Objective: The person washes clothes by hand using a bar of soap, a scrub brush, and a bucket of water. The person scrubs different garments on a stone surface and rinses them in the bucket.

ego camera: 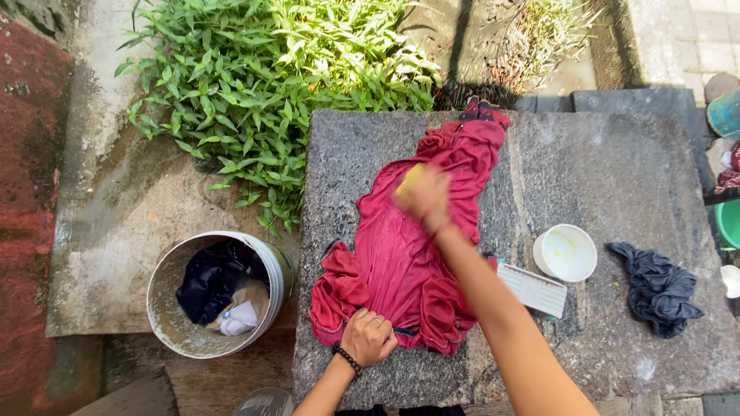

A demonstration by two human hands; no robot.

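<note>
Left hand: your left hand (368, 336) is curled into a fist, bunching the near hem of the red garment (408, 246) and pinning it to the stone slab (617, 177).
Right hand: your right hand (423, 194) is blurred with motion; fingers look closed around a yellow soap bar (409, 182) pressed on the cloth. Exact grip, can't tell.
Garment place: it's spread on the left half of the slab, wet, folds bunched at the near corners.
Garment axis: long axis runs near-to-far, tilted a bit right; far end points to the slab's back edge by the green plants (277, 77), near end at your fist.
Risk, slip: soap looks wet, so it could shoot out of your right hand across the slab or off the edge.
Risk, cloth: if your fist loosens, the garment will likely drag along with the stroke and bunch up.
Risk, knock: your right forearm passes just beside the white brush (532, 289) and white cup (565, 253); a wide stroke could bump them.
Nearby: dark cloth (657, 286) lies well right; bucket (220, 294) with clothes sits on the ground left.
</note>
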